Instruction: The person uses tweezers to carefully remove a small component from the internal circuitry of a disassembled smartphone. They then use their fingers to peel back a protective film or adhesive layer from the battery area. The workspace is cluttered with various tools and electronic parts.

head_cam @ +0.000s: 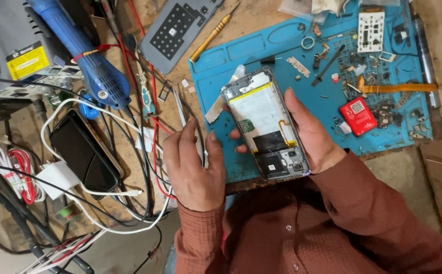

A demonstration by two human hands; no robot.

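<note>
Glass-edged and backless, the opened smartphone with a white battery and dark circuit boards lies cradled in the right hand, thumb along one long edge and fingertips showing at the other, a firm curled clasp. It is held tilted just above the blue rubbery repair mat with moulded compartments. The left hand hovers just beside the phone's lower end with fingers loosely bent and nothing in them. Both wrists wear rust-brown woven shirt sleeves.

On the mat lie a small red square box, an orange flat ribbon cable, a white perforated board and scattered tiny metal parts. Off the mat, on the scuffed wooden bench, rest a yellow-handled screwdriver, a grey phone back cover, a blue plastic hot-air handpiece, a glossy black phone and tangled white, red and black cables.
</note>
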